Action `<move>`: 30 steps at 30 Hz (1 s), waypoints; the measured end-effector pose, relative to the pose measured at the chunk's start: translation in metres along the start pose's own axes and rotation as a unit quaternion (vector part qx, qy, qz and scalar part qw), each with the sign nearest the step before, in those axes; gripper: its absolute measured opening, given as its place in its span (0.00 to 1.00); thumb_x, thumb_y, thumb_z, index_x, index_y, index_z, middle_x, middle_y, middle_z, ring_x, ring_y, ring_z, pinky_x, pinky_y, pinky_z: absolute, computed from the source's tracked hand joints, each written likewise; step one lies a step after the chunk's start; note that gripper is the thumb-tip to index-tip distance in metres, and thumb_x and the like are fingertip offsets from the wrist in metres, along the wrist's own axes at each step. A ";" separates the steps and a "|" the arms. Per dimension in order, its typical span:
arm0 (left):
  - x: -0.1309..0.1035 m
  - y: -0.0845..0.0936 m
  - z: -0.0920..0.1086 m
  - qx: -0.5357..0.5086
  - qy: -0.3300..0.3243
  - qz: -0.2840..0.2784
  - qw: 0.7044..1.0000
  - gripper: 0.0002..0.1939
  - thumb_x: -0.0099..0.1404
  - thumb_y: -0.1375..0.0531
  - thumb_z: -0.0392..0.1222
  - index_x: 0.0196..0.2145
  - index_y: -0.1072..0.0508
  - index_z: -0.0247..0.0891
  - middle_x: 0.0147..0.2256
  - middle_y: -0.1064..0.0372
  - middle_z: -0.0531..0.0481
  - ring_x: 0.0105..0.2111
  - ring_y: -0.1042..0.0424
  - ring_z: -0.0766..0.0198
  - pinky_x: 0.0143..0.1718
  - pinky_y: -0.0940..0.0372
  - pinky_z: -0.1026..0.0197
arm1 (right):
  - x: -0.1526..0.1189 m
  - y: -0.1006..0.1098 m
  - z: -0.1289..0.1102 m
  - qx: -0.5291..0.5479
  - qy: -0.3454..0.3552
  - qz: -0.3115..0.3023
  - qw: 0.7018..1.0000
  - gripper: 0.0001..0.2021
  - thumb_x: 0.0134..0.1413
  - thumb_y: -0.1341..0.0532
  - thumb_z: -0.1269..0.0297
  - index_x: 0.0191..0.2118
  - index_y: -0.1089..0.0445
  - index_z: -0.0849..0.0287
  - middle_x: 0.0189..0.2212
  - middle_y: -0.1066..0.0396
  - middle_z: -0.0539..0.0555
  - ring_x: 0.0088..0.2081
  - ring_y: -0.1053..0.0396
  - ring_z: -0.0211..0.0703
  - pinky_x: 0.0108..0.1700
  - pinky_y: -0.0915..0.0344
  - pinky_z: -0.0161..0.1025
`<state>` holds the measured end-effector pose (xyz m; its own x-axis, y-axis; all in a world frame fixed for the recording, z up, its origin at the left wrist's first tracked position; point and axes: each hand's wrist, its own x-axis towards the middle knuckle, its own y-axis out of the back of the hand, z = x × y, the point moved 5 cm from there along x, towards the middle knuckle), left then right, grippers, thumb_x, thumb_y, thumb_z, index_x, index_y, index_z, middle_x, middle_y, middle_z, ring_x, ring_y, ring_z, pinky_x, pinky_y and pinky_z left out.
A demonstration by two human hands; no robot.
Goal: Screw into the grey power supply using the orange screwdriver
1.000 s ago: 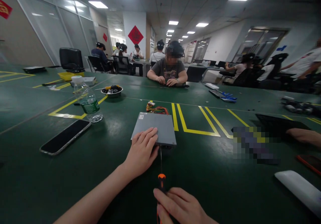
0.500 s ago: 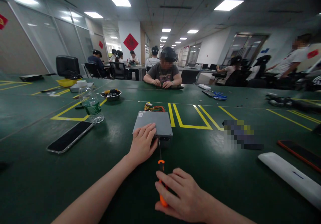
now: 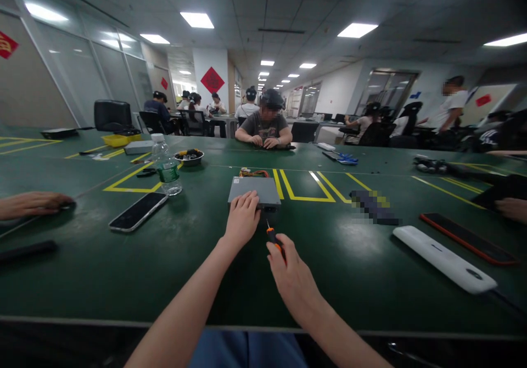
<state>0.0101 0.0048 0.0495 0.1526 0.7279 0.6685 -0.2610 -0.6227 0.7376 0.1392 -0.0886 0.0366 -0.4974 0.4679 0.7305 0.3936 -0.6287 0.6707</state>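
A grey metal box [image 3: 263,188] lies on the green table, with a bundle of coloured wires [image 3: 253,173] behind it. My left hand [image 3: 242,217] grips its front left part, fingers over the top and thumb by the front face. Just in front of the box, my right hand [image 3: 294,269] is closed around an orange and black screwdriver [image 3: 272,236]. The screwdriver's shaft points at the box's front right; whether its tip touches cannot be made out.
Left of the box are a water bottle [image 3: 168,170], a phone [image 3: 139,212] and a metal bowl [image 3: 189,157]. Another person's hand [image 3: 37,204] rests at far left. A white power bank-like object [image 3: 444,258] and an orange-edged black slab [image 3: 467,238] lie right. A person [image 3: 265,123] sits opposite.
The camera view has shifted, showing the table's near edge and other people's hands at both sides. My right hand and the screwdriver appear closer to the box. My left hand stays on the box.
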 end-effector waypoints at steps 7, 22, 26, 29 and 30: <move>-0.012 0.010 -0.002 -0.023 0.006 0.005 1.000 0.15 0.63 0.48 0.35 0.48 0.36 0.37 0.54 0.37 0.45 0.55 0.41 0.57 0.54 0.47 0.50 | 0.003 0.008 -0.019 0.086 -0.129 0.055 0.986 0.11 0.64 0.56 0.67 0.43 0.40 0.65 0.35 0.33 0.59 0.33 0.27 0.42 0.29 0.29 0.35; -0.014 0.007 -0.004 -0.050 0.012 0.048 0.998 0.12 0.60 0.45 0.37 0.43 0.34 0.40 0.50 0.34 0.47 0.51 0.38 0.55 0.51 0.45 0.49 | -0.003 0.006 -0.004 0.143 -0.214 0.040 0.965 0.10 0.63 0.54 0.61 0.38 0.40 0.59 0.27 0.31 0.54 0.25 0.29 0.42 0.23 0.33 0.35; -0.014 0.007 -0.004 -0.051 0.013 0.048 0.997 0.12 0.61 0.45 0.38 0.43 0.34 0.40 0.50 0.34 0.47 0.51 0.39 0.55 0.50 0.45 0.49 | -0.007 0.001 0.004 0.218 -0.310 0.015 0.925 0.09 0.61 0.51 0.59 0.40 0.40 0.59 0.26 0.32 0.52 0.24 0.29 0.41 0.22 0.33 0.34; -0.014 0.006 -0.004 -0.049 0.016 0.044 0.998 0.12 0.61 0.45 0.38 0.43 0.35 0.40 0.50 0.34 0.48 0.51 0.39 0.55 0.50 0.45 0.49 | -0.004 -0.001 -0.014 0.173 -0.219 0.043 0.959 0.11 0.59 0.51 0.64 0.44 0.40 0.62 0.38 0.34 0.61 0.36 0.29 0.47 0.31 0.29 0.40; -0.014 0.006 -0.005 -0.048 0.016 0.044 0.998 0.12 0.61 0.45 0.38 0.43 0.35 0.40 0.50 0.34 0.48 0.51 0.39 0.55 0.50 0.45 0.50 | -0.002 -0.002 -0.021 0.154 -0.179 0.050 0.970 0.11 0.58 0.51 0.67 0.45 0.39 0.62 0.40 0.36 0.63 0.39 0.30 0.48 0.34 0.29 0.42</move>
<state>0.0019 -0.0082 0.0442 0.0943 0.6819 0.7253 -0.3629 -0.6549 0.6629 0.1236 -0.1016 0.0311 -0.1660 0.6352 0.7543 0.6657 -0.4921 0.5609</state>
